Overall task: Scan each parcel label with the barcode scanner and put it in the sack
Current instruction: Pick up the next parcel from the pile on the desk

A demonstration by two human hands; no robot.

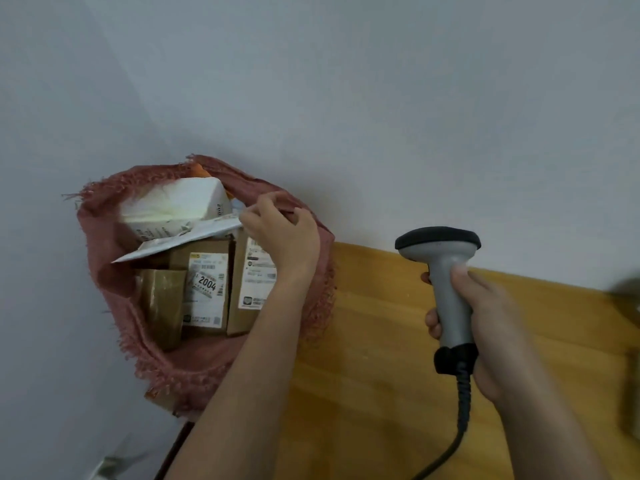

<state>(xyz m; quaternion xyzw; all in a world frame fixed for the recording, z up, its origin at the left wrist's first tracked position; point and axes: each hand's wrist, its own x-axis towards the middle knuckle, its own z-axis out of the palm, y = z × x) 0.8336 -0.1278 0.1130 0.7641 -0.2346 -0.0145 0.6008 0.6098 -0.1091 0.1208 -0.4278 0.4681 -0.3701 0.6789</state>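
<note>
A pinkish-red woven sack (104, 244) stands open on the left against the wall, beside the wooden table. Inside it are brown cardboard boxes with labels (206, 289), a bulky white parcel (173, 206) and a flat white mailer (180, 242) lying across the top. My left hand (280, 233) reaches into the sack's mouth; its curled fingers hold the mailer's right end and its thumb lies by the sack's rim. My right hand (485, 317) grips the handle of the grey barcode scanner (446, 265), held upright above the table with its black head on top.
The wooden table (374, 341) fills the lower right, against a pale wall. The scanner's black cable (462, 403) hangs down toward me. Blurred brownish objects (628, 341) sit at the table's right edge. A dark strip runs along the floor below the sack.
</note>
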